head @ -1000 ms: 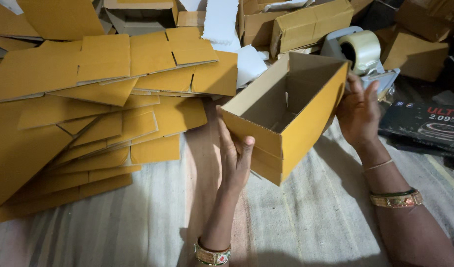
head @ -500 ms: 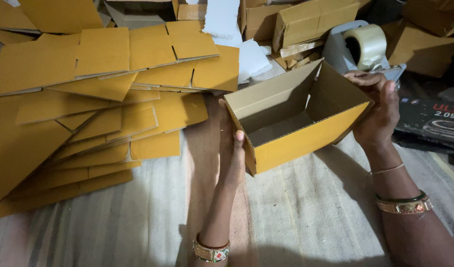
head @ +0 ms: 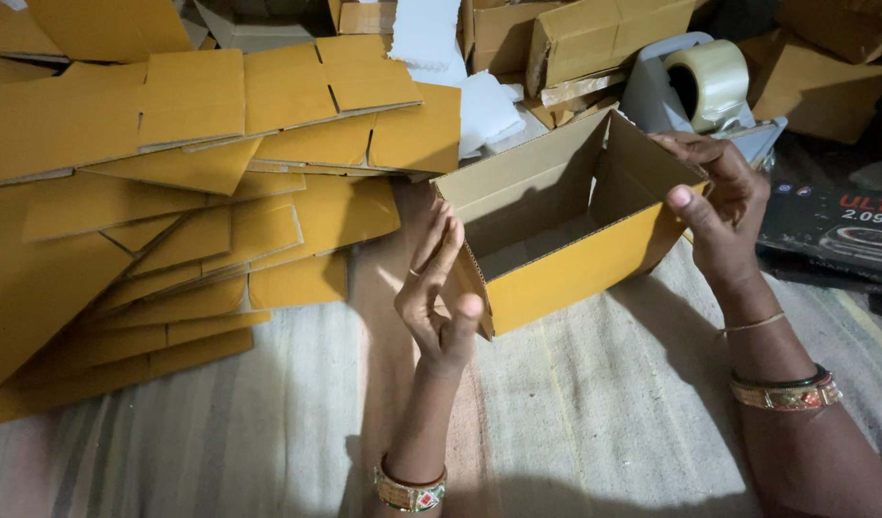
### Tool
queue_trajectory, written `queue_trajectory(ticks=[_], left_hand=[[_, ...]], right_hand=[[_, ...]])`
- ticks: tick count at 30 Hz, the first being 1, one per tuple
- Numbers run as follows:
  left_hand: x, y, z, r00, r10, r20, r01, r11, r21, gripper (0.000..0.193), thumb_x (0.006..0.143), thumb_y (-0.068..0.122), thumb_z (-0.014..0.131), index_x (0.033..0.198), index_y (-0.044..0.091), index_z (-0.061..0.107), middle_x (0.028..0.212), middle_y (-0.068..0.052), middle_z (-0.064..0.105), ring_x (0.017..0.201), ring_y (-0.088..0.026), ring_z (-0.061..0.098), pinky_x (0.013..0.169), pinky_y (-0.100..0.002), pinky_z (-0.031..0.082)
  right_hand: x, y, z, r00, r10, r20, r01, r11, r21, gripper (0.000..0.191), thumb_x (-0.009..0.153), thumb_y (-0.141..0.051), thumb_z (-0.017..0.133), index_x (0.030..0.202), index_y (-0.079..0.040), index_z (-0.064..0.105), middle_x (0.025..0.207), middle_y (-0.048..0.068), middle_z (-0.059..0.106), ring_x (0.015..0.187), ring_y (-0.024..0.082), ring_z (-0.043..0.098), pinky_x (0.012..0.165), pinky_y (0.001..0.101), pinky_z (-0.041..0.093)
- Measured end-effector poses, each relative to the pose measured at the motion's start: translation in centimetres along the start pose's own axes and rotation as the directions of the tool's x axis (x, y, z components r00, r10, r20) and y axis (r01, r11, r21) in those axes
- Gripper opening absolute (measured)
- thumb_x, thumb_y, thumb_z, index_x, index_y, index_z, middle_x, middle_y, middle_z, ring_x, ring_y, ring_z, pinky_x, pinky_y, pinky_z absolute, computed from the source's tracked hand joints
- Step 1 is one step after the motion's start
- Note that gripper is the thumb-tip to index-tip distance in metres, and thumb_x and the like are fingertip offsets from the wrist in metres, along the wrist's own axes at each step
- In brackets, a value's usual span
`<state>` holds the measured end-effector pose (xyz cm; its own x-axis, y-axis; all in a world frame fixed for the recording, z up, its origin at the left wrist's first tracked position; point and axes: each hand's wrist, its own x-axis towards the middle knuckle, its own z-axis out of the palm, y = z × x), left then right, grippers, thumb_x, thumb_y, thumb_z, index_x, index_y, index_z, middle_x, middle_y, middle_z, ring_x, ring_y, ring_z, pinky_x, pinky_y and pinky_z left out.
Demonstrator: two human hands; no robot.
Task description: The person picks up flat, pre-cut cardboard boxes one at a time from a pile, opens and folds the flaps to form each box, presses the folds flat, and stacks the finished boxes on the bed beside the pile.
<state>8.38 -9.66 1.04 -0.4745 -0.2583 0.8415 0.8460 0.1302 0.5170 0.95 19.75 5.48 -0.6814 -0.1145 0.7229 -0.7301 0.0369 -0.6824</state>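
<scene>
An open yellow cardboard box (head: pixel 595 264) with a plain brown inside sits mouth-up in front of me. My right hand (head: pixel 715 206) grips its right end, thumb on the outer corner and fingers over the rim. My left hand (head: pixel 439 288) is flat against the box's left end, fingers spread and pointing up, touching the flap edge without closing on it. The box's inside holds nothing. Both wrists wear bangles.
A big heap of flat yellow box blanks (head: pixel 172 182) covers the left. A tape dispenser (head: pixel 705 82) with a clear roll stands behind the box, with brown cartons (head: pixel 604 38) and white paper (head: pixel 441 48) farther back. A dark printed carton (head: pixel 844 230) lies right. Striped cloth (head: pixel 595 422) lies beneath.
The box has turned from standing tilted on its side to lying level with its mouth up. My right hand shifted to its right corner; my left hand opened flat against its left end.
</scene>
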Motion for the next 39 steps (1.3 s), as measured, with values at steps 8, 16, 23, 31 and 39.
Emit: queue_trajectory(ticks=[8, 16, 23, 31, 39], left_hand=[[1.1, 1.4, 0.3, 0.995, 0.046, 0.087, -0.063, 0.978, 0.201, 0.032, 0.093, 0.03, 0.072, 0.118, 0.011, 0.07, 0.154, -0.025, 0.049, 0.15, -0.036, 0.045, 0.13, -0.054, 0.039], [1.0, 2.9, 0.3, 0.983, -0.012, 0.181, 0.002, 0.999, 0.052, 0.016, 0.101, 0.023, 0.068, 0.094, 0.01, 0.073, 0.158, -0.023, 0.052, 0.158, -0.035, 0.033, 0.134, -0.051, 0.027], [1.9, 3.8, 0.5, 0.975, -0.081, 0.209, 0.036, 0.977, 0.211, 0.029, 0.105, 0.033, 0.066, 0.1, 0.007, 0.076, 0.162, -0.024, 0.047, 0.163, -0.036, 0.033, 0.134, -0.048, 0.027], [2.0, 3.9, 0.4, 0.967, -0.086, 0.241, 0.058, 0.991, 0.117, 0.027, 0.105, 0.031, 0.063, 0.098, 0.006, 0.069, 0.166, -0.022, 0.038, 0.163, -0.037, 0.024, 0.136, -0.051, 0.019], [1.1, 4.0, 1.2, 0.973, -0.146, 0.18, 0.116, 0.979, 0.168, 0.027, 0.107, 0.031, 0.064, 0.097, 0.007, 0.072, 0.159, -0.017, 0.053, 0.162, -0.034, 0.033, 0.135, -0.051, 0.029]], right_hand=[[0.2, -2.3, 1.2, 0.999, -0.052, -0.009, 0.048, 0.968, -0.248, 0.052, 0.094, -0.041, 0.074, 0.122, 0.0, 0.06, 0.127, 0.016, 0.06, 0.124, 0.023, 0.057, 0.11, 0.0374, 0.045], [1.2, -4.0, 1.0, 0.991, -0.092, 0.094, 0.12, 0.924, -0.364, 0.039, 0.102, -0.043, 0.064, 0.093, -0.005, 0.07, 0.132, 0.014, 0.063, 0.127, 0.023, 0.06, 0.101, 0.0356, 0.052], [0.4, -4.8, 1.1, 0.977, -0.161, 0.142, 0.215, 0.745, -0.631, 0.016, 0.093, -0.023, 0.079, 0.097, -0.007, 0.079, 0.126, 0.017, 0.053, 0.121, 0.031, 0.057, 0.109, 0.0436, 0.051], [1.6, -6.4, 1.1, 0.963, -0.217, 0.162, 0.27, 0.727, -0.631, 0.026, 0.092, -0.03, 0.078, 0.087, -0.005, 0.074, 0.097, 0.009, 0.068, 0.105, 0.024, 0.066, 0.092, 0.0352, 0.05], [2.1, -8.7, 1.3, 0.938, -0.241, 0.248, 0.346, 0.668, -0.659, 0.037, 0.091, -0.041, 0.071, 0.087, -0.005, 0.075, 0.093, 0.01, 0.073, 0.107, 0.027, 0.069, 0.096, 0.042, 0.054]])
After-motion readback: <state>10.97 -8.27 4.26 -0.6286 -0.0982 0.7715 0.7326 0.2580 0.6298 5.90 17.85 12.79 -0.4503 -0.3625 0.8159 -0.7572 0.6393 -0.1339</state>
